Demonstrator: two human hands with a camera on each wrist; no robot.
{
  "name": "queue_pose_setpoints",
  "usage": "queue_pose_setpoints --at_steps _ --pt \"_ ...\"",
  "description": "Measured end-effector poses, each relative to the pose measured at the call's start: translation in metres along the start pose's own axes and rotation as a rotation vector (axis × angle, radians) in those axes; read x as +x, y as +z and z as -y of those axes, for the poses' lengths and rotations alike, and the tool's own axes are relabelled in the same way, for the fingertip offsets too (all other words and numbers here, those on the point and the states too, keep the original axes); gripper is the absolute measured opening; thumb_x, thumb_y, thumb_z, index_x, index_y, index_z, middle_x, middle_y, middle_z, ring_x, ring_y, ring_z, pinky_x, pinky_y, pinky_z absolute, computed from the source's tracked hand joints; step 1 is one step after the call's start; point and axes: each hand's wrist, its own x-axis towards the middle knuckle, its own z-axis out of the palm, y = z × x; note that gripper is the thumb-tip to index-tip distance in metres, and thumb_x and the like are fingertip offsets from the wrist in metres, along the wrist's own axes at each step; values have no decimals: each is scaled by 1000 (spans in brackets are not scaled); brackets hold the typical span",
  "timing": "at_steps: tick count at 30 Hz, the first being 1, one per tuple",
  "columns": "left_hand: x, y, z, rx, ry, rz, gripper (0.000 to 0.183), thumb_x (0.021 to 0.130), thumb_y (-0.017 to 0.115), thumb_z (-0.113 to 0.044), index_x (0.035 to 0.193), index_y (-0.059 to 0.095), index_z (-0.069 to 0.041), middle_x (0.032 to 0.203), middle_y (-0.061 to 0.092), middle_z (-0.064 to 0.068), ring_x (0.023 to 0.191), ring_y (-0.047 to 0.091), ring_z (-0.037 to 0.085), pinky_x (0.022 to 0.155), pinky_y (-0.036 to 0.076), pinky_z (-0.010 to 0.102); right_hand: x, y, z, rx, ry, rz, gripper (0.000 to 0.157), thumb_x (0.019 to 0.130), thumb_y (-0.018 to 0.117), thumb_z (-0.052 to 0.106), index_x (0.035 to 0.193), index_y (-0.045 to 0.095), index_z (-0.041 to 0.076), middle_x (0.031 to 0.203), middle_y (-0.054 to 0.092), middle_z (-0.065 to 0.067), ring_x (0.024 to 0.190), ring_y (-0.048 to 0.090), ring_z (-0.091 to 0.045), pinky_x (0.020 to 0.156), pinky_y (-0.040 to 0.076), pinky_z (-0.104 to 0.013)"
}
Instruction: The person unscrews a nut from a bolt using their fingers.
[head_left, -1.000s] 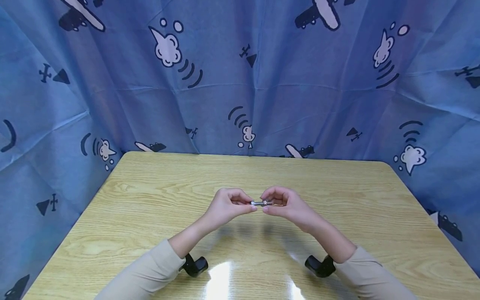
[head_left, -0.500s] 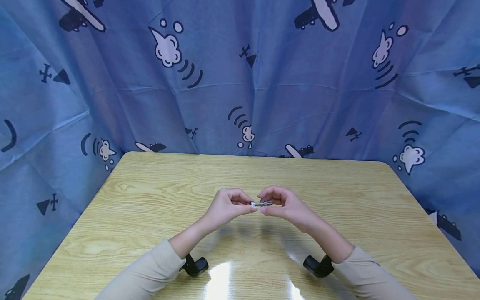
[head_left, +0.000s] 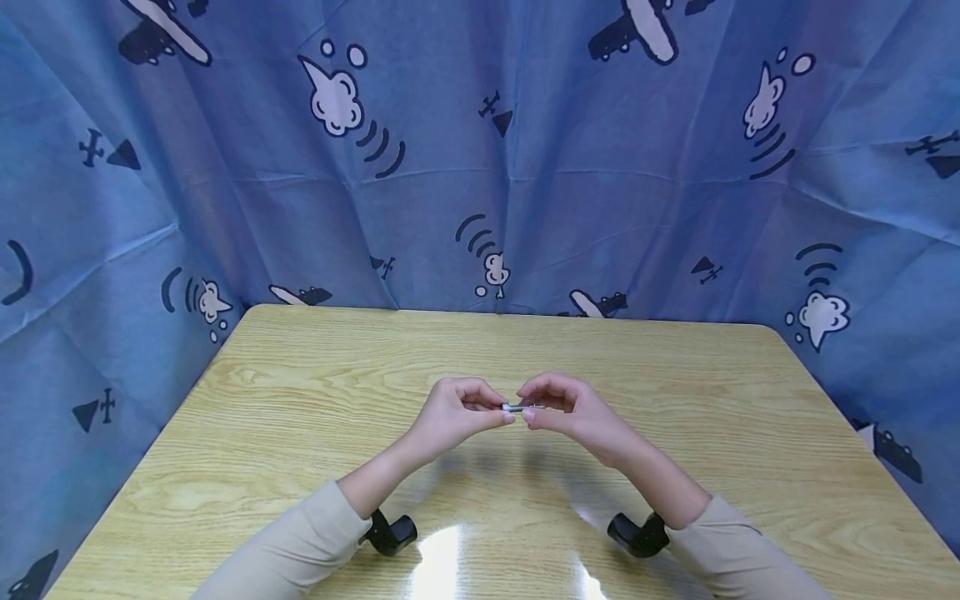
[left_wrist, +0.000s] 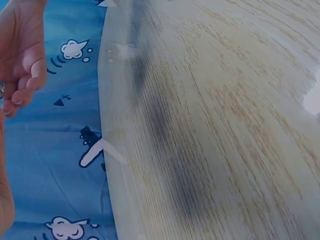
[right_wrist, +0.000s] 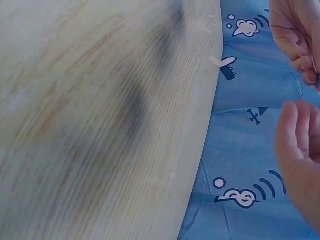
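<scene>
In the head view a small metal bolt [head_left: 514, 408] lies level in the air above the table, between both hands. My left hand [head_left: 457, 412] pinches its left end between thumb and fingers. My right hand [head_left: 573, 408] has its thumb and fingertips at the nut on the bolt's right part; the thumb now covers most of that nut. In the left wrist view the right hand [left_wrist: 22, 60] shows at the left edge, a sliver of metal by its fingertips. In the right wrist view the left hand [right_wrist: 300, 45] and the right hand [right_wrist: 302, 155] are partly cut off.
A light wood-grain table [head_left: 360, 350] spreads beneath the hands, with bright reflections near its front. A blue patterned curtain [head_left: 435, 167] hangs behind and at both sides. Black wrist cameras, left [head_left: 390, 533] and right [head_left: 637, 535], sit by the sleeve cuffs.
My right thumb and fingers have shifted slightly around the nut, and the thumb now hides the nut, which showed before. The left hand keeps its hold on the bolt, nearly still.
</scene>
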Motion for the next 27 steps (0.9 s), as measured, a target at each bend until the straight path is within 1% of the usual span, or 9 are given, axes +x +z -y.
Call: queue_pose_setpoints --at_steps 4,6,8,11,14,18,21,24,27 --pt "0 0 0 -9 3 -2 13 80 72 -2 89 68 5 81 69 9 77 68 28 67 55 27 1 0 0 26 37 11 31 96 54 17 109 51 -10 90 59 -11 79 62 -18 76 54 -37" --pt "0 0 1 -7 5 -1 12 80 72 -2 89 68 5 81 69 9 77 68 27 66 55 27 1 -1 -1 18 37 16 29 95 55 15 106 53 -11 86 59 -10 76 62 -16 75 54 -34" --pt "-1 0 2 -14 9 0 12 80 71 -1 90 68 6 82 69 9 79 67 35 67 54 27 0 -2 -2 1 16 16 25 92 58 11 103 55 -11 89 59 -9 79 60 -16 75 53 -32" --pt "-1 0 2 -27 7 3 13 80 71 -1 90 68 6 82 68 10 82 65 40 67 54 26 -1 -2 -2 -18 0 7 28 88 63 8 108 54 -9 101 57 -12 90 59 -18 78 52 -30" --pt "-1 0 2 -32 4 -1 13 80 71 0 90 68 7 81 68 10 80 66 37 67 55 26 0 -1 -1 -13 14 10 34 90 62 13 116 51 -7 105 57 -17 94 60 -21 81 52 -35" --pt "-1 0 2 -21 6 -9 13 80 71 -1 90 68 6 81 68 9 77 67 26 68 55 27 1 -1 0 10 54 24 35 95 55 21 114 51 -8 93 61 -15 83 63 -20 80 53 -41" --pt "-1 0 2 -24 6 -5 13 80 71 -1 90 68 6 82 68 10 78 67 30 68 55 27 1 -1 -1 4 56 28 30 94 58 16 108 54 -10 89 62 -11 80 62 -18 79 53 -39" --pt "-2 -1 2 -30 2 1 14 80 71 -1 91 67 7 83 68 11 81 66 37 68 54 26 1 -1 -2 -22 37 22 28 88 64 10 107 56 -9 98 60 -11 91 60 -20 80 52 -36" --pt "-1 -2 1 -25 3 -4 14 80 71 -1 91 67 7 82 68 11 79 67 34 68 55 28 1 -2 -1 -38 31 18 32 88 65 13 112 55 -5 108 56 -12 100 57 -25 81 51 -35"
